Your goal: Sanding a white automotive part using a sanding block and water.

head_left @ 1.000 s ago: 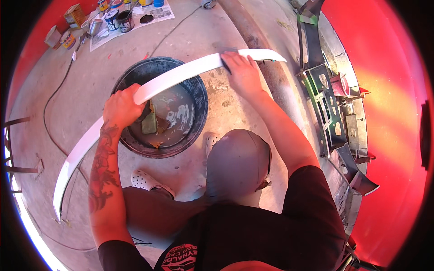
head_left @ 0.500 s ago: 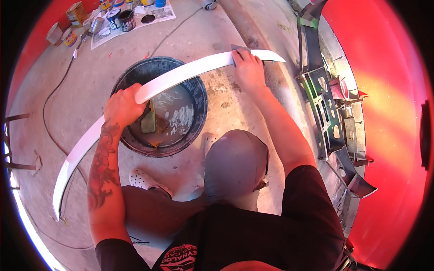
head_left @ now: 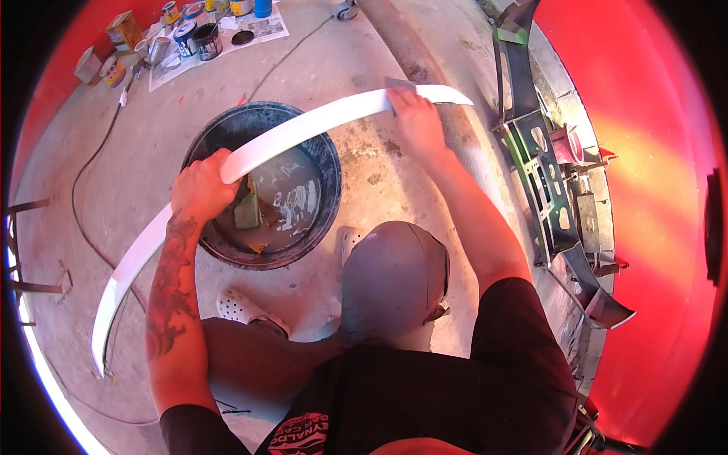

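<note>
A long, curved white strip (head_left: 307,125), like a car trim piece, arches over a black tub (head_left: 334,205) of cloudy water. My left hand (head_left: 201,186) is closed around the strip above the tub's left rim. Toward the strip's far right end, my right hand (head_left: 417,125) presses a dark grey sheet (head_left: 398,83), apparently sandpaper, against the white surface. Part of that sheet is hidden beneath my fingers. Inside the tub sits a greenish block (head_left: 246,211), with a brownish piece beside it.
Paint cans (head_left: 206,42) and an open lid (head_left: 243,38) stand on newspaper at the back left. A dark bumper part (head_left: 542,174) lies along the right, beside a red panel (head_left: 660,227). A cable (head_left: 80,163) crosses the floor on the left.
The whole view has shifted slightly. My left hand keeps its hold on the strip, and my right hand stays near the far end with the grey sheet, its fingers slightly repositioned.
</note>
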The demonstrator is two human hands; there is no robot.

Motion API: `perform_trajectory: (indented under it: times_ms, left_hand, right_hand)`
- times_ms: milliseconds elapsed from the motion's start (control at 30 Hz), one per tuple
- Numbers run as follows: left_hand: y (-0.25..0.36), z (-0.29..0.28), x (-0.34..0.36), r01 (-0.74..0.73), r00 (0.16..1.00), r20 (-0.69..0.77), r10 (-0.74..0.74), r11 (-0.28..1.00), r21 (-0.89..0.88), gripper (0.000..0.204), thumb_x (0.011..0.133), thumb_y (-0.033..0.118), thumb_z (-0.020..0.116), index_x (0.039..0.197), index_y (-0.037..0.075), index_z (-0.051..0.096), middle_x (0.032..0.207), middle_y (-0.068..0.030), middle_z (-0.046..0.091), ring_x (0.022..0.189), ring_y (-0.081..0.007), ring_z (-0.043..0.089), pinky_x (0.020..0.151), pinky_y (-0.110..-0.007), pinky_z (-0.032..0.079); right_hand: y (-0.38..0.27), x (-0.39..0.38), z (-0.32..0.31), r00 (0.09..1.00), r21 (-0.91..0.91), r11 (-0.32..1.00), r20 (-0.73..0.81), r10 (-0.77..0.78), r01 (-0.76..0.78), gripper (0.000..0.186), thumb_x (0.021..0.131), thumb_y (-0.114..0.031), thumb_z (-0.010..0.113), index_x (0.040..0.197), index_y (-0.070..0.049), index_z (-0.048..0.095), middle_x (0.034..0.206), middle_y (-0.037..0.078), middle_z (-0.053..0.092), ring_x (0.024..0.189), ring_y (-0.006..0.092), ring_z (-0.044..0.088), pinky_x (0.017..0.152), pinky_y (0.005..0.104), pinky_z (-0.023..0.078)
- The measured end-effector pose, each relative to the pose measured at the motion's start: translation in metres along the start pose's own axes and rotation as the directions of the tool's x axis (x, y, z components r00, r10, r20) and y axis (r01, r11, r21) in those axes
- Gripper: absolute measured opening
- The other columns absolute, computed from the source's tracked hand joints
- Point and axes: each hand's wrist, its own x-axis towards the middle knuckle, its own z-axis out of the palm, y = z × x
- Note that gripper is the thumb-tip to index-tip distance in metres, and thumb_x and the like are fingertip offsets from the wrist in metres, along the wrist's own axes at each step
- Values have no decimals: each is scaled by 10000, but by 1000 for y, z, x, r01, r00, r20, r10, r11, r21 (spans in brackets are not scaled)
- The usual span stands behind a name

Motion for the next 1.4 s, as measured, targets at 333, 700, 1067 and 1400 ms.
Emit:
perform_trajectory:
  times_ms: [333, 700, 1067, 1400]
  left_hand:
    - [3, 2, 2, -20, 998, -52, 21, 1000, 20, 255, 866, 293, 678, 1094, 181, 674, 940, -160, 749, 927, -405, 710, 827, -524, 550]
    - [-2, 2, 0, -39, 997, -71, 38, 999, -16, 235, 868, 289, 680, 1068, 165, 673, 928, -162, 745, 927, -410, 703, 821, -523, 543]
    - [-2, 3, 0, -31, 998, -53, 32, 1000, 3, 228, 862, 281, 682, 1059, 167, 673, 933, -163, 746, 926, -407, 705, 820, -518, 549]
    - [1, 0, 0, -10, 1000, -24, 10, 1000, -17, 228, 873, 274, 705, 1051, 137, 667, 962, -166, 741, 959, -412, 691, 825, -517, 535]
  right_hand:
    - [80, 17, 8, 987, -41, 987, 15, 159, -158, 475, 918, -102, 528, 1391, -71, 561, 1439, 111, 571, 1352, 290, 521, 1121, 485, 421]
    - [69, 13, 7, 992, -24, 994, -61, 108, -109, 458, 941, -74, 487, 1394, -67, 553, 1478, 117, 545, 1389, 282, 495, 1142, 503, 399]
    - [84, 10, 15, 971, -84, 973, -121, 204, -215, 427, 969, -132, 474, 1385, -82, 554, 1466, 90, 562, 1370, 276, 516, 1086, 530, 432]
    - [78, 9, 21, 978, -52, 990, -166, 124, -134, 383, 962, -151, 527, 1328, -52, 581, 1391, 116, 599, 1326, 301, 540, 1060, 513, 465]
